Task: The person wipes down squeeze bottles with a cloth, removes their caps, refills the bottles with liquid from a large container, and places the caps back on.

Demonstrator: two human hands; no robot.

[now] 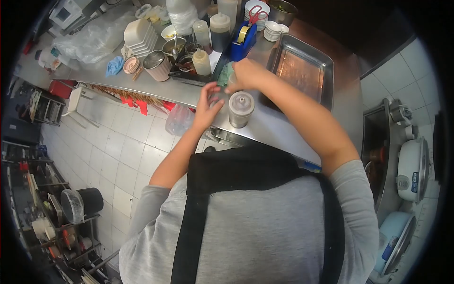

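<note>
My right hand [248, 75] reaches across the steel counter with its fingers closed on a crumpled green cloth [224, 75]. Its fingertips are partly hidden. Close by on the left, my left hand [208, 108] hovers at the counter edge, fingers curved and apart, holding nothing. Just below both hands a squeeze bottle [241, 111] with a pale cap and nozzle stands upright on the counter, touched by neither hand. A dark tray [187, 77] beyond my left hand bears a small yellowish squeeze bottle [201, 64] and sauce containers.
A deep metal pan [326, 78] lies to the right. Behind are a blue tape dispenser [243, 42], red scissors [255, 14], a dark sauce bottle [220, 35] and stacked white containers [142, 38]. A plastic bag [179, 120] hangs below the counter edge. Rice cookers [410, 170] stand far right.
</note>
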